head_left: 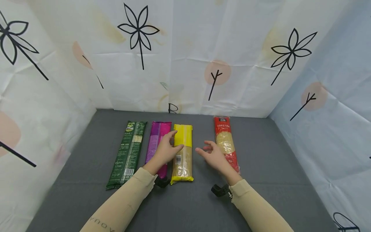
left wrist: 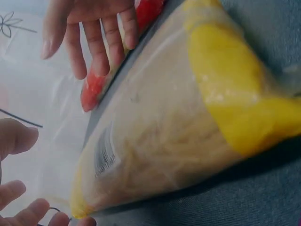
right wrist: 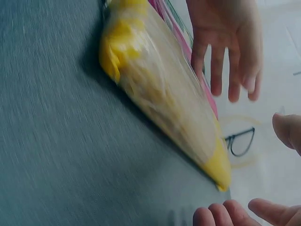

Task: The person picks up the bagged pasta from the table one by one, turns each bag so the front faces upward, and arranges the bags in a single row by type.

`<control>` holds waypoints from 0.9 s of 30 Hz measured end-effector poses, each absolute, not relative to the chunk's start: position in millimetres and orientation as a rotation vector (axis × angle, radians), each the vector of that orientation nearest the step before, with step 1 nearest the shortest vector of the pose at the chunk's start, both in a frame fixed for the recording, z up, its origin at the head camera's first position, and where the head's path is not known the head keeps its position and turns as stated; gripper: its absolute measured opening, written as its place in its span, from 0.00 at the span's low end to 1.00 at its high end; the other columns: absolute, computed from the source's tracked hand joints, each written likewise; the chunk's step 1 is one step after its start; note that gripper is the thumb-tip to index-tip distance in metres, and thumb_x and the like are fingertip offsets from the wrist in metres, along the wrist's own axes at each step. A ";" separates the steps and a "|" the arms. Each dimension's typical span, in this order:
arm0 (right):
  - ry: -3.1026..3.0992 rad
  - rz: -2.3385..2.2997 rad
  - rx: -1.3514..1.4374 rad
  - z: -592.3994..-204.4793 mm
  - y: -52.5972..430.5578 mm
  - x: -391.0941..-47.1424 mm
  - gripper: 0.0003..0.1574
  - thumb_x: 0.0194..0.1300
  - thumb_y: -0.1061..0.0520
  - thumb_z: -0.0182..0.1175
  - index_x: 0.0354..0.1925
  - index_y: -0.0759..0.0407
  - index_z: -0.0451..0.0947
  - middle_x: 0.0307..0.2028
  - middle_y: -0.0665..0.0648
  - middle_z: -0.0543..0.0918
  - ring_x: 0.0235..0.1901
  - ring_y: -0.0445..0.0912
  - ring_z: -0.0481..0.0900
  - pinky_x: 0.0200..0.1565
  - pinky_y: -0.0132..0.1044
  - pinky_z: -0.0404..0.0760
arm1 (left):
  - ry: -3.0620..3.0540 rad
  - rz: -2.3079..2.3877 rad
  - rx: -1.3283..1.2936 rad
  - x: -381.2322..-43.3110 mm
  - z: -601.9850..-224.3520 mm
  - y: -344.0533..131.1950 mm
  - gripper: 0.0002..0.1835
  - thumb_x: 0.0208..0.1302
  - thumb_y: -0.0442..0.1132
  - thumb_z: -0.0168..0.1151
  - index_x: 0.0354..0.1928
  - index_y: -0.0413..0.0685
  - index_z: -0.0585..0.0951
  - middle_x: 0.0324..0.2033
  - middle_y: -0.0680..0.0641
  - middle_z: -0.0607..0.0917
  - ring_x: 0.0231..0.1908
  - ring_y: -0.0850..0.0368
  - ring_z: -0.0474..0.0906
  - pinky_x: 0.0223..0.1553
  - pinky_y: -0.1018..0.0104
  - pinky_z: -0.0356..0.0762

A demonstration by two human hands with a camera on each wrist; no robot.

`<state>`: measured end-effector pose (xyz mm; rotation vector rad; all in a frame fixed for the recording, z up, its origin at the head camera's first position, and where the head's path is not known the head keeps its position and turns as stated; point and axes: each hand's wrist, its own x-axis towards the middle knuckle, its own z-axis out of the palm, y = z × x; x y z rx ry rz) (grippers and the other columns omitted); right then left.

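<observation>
A person's left hand (head_left: 164,148) hovers over the inner edge of a yellow packet (head_left: 183,162), thumb spread well away from the fingers, holding nothing. The right hand (head_left: 214,155), also empty, hangs with fingers parted and slightly bent in the gap between that packet and a red packet (head_left: 224,138). Both palms turn loosely inward. The yellow packet lies flat, lengthwise away from the person, its clear middle showing thin, pale strands. A purple-and-pink packet (head_left: 153,140) sits just beside it on the left, then a green packet (head_left: 127,153), all on a grey tabletop (head_left: 185,209). To handle the yellow packet well, fingers should probably come down along both long sides, clear of the purple neighbour, sharing the weight evenly, because the strands look brittle.
</observation>
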<state>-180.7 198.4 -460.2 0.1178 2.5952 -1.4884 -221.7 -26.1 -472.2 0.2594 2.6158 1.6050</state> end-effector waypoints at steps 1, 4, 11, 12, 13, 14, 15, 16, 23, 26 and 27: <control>2.576 -1.498 0.115 -461.3 195.6 -179.4 0.52 0.57 0.33 0.66 0.69 0.58 0.62 0.57 0.61 0.76 0.52 0.53 0.75 0.50 0.49 0.77 | 2.623 1.593 0.247 -222.6 -473.1 -26.6 0.37 0.60 0.44 0.69 0.70 0.49 0.65 0.64 0.41 0.68 0.59 0.41 0.69 0.55 0.46 0.72; 2.486 -1.551 0.101 -463.7 187.5 -175.0 0.52 0.57 0.35 0.67 0.70 0.58 0.61 0.57 0.61 0.75 0.48 0.52 0.78 0.47 0.47 0.79 | 2.616 1.577 0.213 -224.0 -475.2 -27.5 0.39 0.59 0.45 0.69 0.71 0.50 0.64 0.65 0.41 0.67 0.60 0.41 0.68 0.55 0.45 0.72; 2.315 -1.639 0.061 -468.7 171.9 -168.4 0.51 0.60 0.44 0.68 0.71 0.62 0.57 0.57 0.66 0.73 0.42 0.53 0.82 0.44 0.46 0.82 | 2.515 1.591 0.149 -224.8 -477.9 -27.1 0.44 0.58 0.45 0.70 0.74 0.49 0.58 0.69 0.41 0.62 0.62 0.41 0.67 0.53 0.45 0.74; 2.314 -1.631 0.056 -469.8 170.1 -168.0 0.51 0.60 0.44 0.69 0.71 0.62 0.57 0.56 0.66 0.73 0.43 0.52 0.81 0.43 0.45 0.82 | 2.504 1.602 0.139 -224.8 -478.4 -27.2 0.44 0.58 0.44 0.69 0.73 0.48 0.58 0.69 0.41 0.62 0.61 0.40 0.68 0.52 0.45 0.75; 2.325 -1.613 0.049 -471.5 169.0 -167.8 0.50 0.59 0.45 0.69 0.70 0.62 0.58 0.55 0.66 0.73 0.44 0.51 0.80 0.43 0.45 0.82 | 2.496 1.610 0.126 -225.0 -479.1 -27.0 0.43 0.59 0.43 0.69 0.73 0.47 0.59 0.69 0.41 0.63 0.60 0.40 0.69 0.51 0.46 0.76; 2.340 -1.592 0.048 -473.0 167.8 -167.5 0.50 0.59 0.44 0.69 0.70 0.61 0.59 0.55 0.65 0.74 0.45 0.51 0.79 0.43 0.44 0.82 | 2.490 1.619 0.116 -225.4 -479.9 -26.8 0.43 0.59 0.41 0.69 0.73 0.47 0.59 0.69 0.41 0.63 0.60 0.41 0.70 0.50 0.46 0.77; 2.356 -1.572 0.048 -474.5 166.6 -167.2 0.50 0.58 0.44 0.70 0.70 0.61 0.59 0.54 0.63 0.74 0.45 0.50 0.78 0.43 0.43 0.81 | 2.484 1.626 0.104 -225.5 -480.7 -26.7 0.42 0.59 0.40 0.69 0.73 0.47 0.60 0.68 0.41 0.63 0.59 0.41 0.71 0.49 0.47 0.78; 2.369 -1.558 0.052 -476.2 165.3 -167.7 0.50 0.58 0.46 0.70 0.69 0.62 0.60 0.53 0.63 0.74 0.45 0.50 0.77 0.43 0.43 0.81 | 2.479 1.632 0.092 -225.6 -481.1 -26.6 0.41 0.59 0.39 0.68 0.72 0.46 0.60 0.68 0.41 0.65 0.58 0.41 0.72 0.47 0.47 0.78; 2.395 -1.525 0.056 -481.6 160.3 -170.0 0.50 0.55 0.49 0.72 0.70 0.60 0.62 0.48 0.60 0.74 0.40 0.49 0.73 0.39 0.39 0.76 | 2.522 1.471 0.052 -229.3 -482.4 -24.8 0.42 0.58 0.43 0.69 0.72 0.46 0.61 0.62 0.42 0.72 0.51 0.47 0.77 0.45 0.51 0.80; 2.365 -1.524 0.046 -480.6 161.0 -171.7 0.49 0.56 0.49 0.72 0.70 0.57 0.63 0.47 0.59 0.74 0.38 0.49 0.72 0.38 0.38 0.76 | 2.539 1.382 0.060 -231.6 -480.5 -24.0 0.43 0.57 0.45 0.70 0.72 0.45 0.61 0.61 0.41 0.73 0.51 0.47 0.76 0.49 0.49 0.78; 2.355 -1.527 0.040 -480.2 161.4 -172.1 0.48 0.56 0.49 0.72 0.70 0.56 0.63 0.47 0.59 0.74 0.38 0.49 0.73 0.37 0.38 0.76 | 2.537 1.365 0.062 -232.5 -480.0 -23.9 0.44 0.57 0.46 0.70 0.73 0.46 0.60 0.61 0.41 0.73 0.51 0.47 0.76 0.50 0.48 0.77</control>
